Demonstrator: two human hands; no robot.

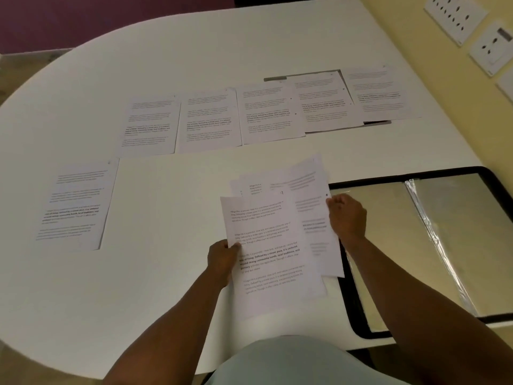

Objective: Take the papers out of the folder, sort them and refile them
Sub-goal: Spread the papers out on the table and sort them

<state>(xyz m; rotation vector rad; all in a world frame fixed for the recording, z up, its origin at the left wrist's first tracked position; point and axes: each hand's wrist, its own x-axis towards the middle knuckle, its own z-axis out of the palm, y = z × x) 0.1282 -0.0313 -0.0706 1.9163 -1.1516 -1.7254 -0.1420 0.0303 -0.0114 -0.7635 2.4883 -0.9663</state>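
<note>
Holding a loose fan of printed sheets [273, 245] just left of the open folder [444, 245]: left hand [222, 258] pinches the front sheet at its left edge, thumb on top; right hand [347, 218] has fingers curled round the right edge of the rear sheets, which overlap the folder's left border.

Risk, as a judgement: the sheets are splayed and gripped only at the edges, so one could slip from the fan and mix into a sorted place. The far row of sheets [266, 112], beyond the folder and to its left, lies edge to edge with overlaps at its right end; sliding a new page in could drag neighbours out of order. A single sheet [76, 204] lies well to the folder's left.

Materials: thin white paper, flexible, lightly bowed. Folder has a dark rounded rim and glossy, reflective clear sleeves with a crinkled spine. Table [166, 51] is smooth, matte white, rounded.
</note>
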